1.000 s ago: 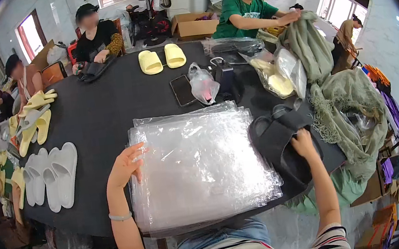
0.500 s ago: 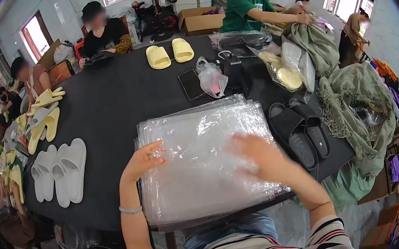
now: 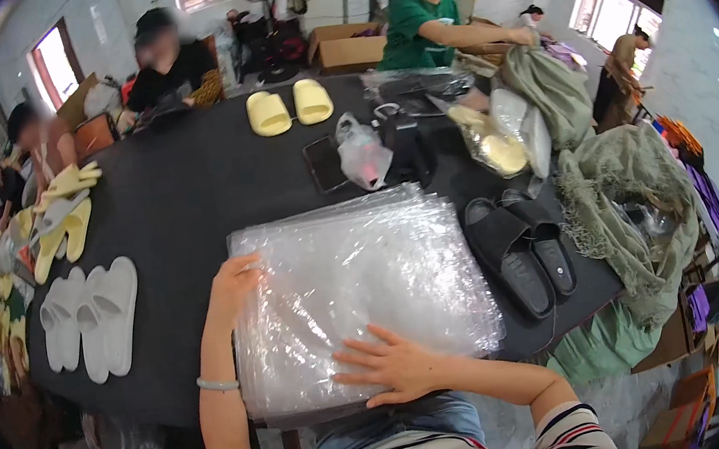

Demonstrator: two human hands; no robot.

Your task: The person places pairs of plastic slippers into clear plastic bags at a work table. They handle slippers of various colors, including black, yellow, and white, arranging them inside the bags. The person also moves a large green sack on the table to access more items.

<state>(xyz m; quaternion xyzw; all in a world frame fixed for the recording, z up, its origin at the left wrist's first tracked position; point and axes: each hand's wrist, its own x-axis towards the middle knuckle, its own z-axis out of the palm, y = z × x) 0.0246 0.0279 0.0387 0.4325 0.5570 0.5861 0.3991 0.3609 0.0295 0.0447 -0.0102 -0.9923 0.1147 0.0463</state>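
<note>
A broad stack of clear plastic bags (image 3: pixel 357 278) lies on the black table before me. At its left edge, my left hand (image 3: pixel 235 283) has its fingers closed on the bags near the upper left corner. My right hand (image 3: pixel 391 365) rests flat, fingers spread, on the lower middle of the top bag, holding nothing. Just right of the stack sits a pair of black slides (image 3: pixel 518 251). Two pairs of white slippers (image 3: pixel 91 321) stand to the left.
Yellow slides (image 3: pixel 289 108) stand at the far side, beyond a phone (image 3: pixel 325 164) and a small knotted bag (image 3: pixel 364 153). Bagged yellow slippers (image 3: pixel 492 138) and a green-grey sack (image 3: pixel 631 193) crowd the right. More slippers (image 3: pixel 67 222) lie at the left edge. Co-workers sit and stand around.
My right hand has moved down and to the left and now lies flat on the stack. My left hand has closed at the stack's left edge. The view has shifted slightly.
</note>
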